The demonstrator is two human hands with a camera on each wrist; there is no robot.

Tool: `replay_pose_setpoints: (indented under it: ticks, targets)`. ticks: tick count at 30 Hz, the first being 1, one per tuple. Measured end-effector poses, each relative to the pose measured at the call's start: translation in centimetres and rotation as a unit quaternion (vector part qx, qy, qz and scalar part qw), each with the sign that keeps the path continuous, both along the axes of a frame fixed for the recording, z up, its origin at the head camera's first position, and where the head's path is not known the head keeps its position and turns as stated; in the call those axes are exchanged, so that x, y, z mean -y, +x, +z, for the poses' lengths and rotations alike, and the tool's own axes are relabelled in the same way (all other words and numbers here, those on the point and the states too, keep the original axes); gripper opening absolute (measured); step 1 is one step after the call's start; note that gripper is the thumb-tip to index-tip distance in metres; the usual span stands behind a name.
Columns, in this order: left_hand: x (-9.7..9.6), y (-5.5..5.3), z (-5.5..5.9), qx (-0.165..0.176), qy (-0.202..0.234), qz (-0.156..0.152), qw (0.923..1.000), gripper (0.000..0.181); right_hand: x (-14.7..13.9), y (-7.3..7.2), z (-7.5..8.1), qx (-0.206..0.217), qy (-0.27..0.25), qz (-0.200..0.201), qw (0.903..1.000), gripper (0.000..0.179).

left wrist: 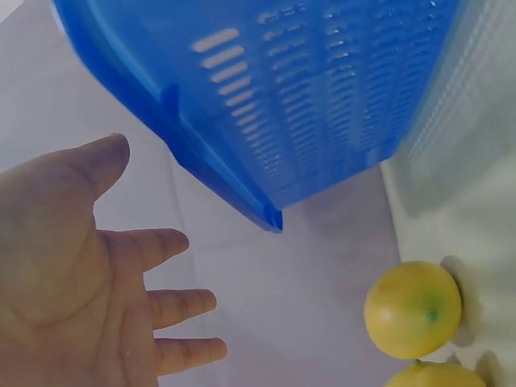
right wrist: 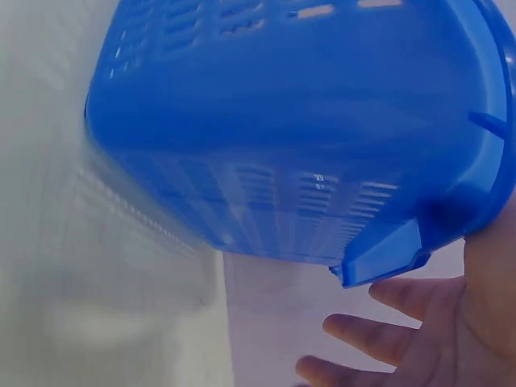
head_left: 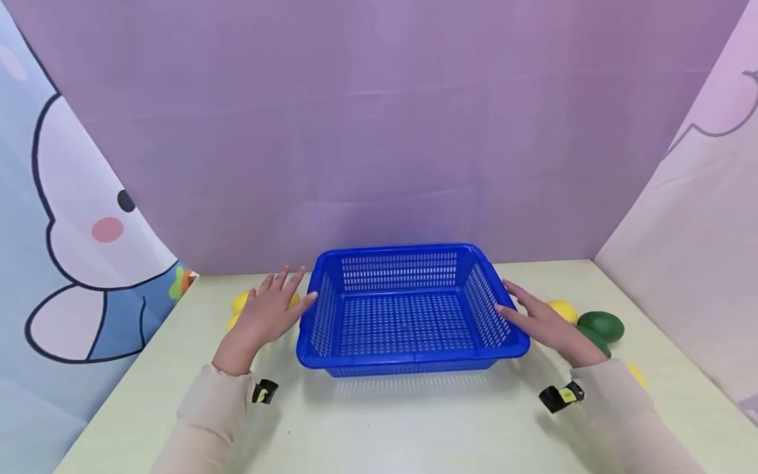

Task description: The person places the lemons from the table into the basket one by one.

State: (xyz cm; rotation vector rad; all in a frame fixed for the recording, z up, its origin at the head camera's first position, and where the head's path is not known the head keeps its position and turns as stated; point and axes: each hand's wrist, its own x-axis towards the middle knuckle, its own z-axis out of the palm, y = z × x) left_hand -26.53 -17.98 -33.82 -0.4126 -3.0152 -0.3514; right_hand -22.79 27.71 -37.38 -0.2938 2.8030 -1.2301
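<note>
A blue plastic basket [head_left: 408,359] with slotted walls stands on the table, and no contents show inside it. At its left side is my left hand [head_left: 266,316], fingers spread and straight. In the left wrist view a gap shows between this left hand [left wrist: 89,274] and the basket rim [left wrist: 181,149]. My right hand [head_left: 547,324] is at the basket's right side, its thumb over the rim. The right wrist view shows the fingers of the right hand [right wrist: 427,330] extended below the rim; the thumb is hidden there.
Left of the basket lie several yellow, lemon-like fruits [left wrist: 413,310], partly behind the left hand. Beyond the right hand are a yellow fruit [head_left: 564,311], dark green oval fruits [head_left: 601,326] and another yellow fruit [head_left: 637,375]. Purple cloth [head_left: 379,131] hangs behind the pale table [head_left: 379,428].
</note>
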Motion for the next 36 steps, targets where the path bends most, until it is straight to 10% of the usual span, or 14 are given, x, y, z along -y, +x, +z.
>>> replay_pose_setpoints:
  ticks: [16,36]
  targets:
    - [2.2,-0.7,-1.2,0.014,0.031,0.005,0.9994,0.069,-0.2,-0.3,-1.8,0.110,-0.239,0.044,0.9638,0.064]
    - [5.9,-1.6,-3.3,0.011,0.026,0.003,0.9996,0.070,0.2,0.2,-1.9,0.161,-0.327,0.008,0.9313,0.064]
